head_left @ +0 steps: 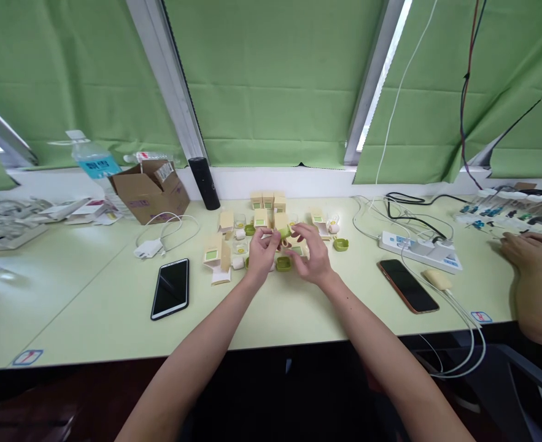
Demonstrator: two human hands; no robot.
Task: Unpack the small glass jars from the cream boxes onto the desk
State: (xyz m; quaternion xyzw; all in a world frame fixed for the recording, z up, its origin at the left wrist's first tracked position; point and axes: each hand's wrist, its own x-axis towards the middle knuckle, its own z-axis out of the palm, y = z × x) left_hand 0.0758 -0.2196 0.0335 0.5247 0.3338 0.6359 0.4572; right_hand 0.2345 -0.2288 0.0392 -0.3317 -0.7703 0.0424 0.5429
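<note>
A small light-green piece is held up between my two hands over the middle of the table. My left hand pinches it from the left with thumb and forefinger. From the right, the fingertips of my right hand close on its other side. Just below lies a green square cup-like part, and a similar green part sits to the right. Around the hands stand small cream boxes, clear cups and white rounded pieces. My fingers partly hide the held piece and things beneath.
A tablet-like phone lies left, another phone right beside a power strip with trailing cables. Behind are a black bottle, a cardboard box and a water bottle. Another person's hands rest far right.
</note>
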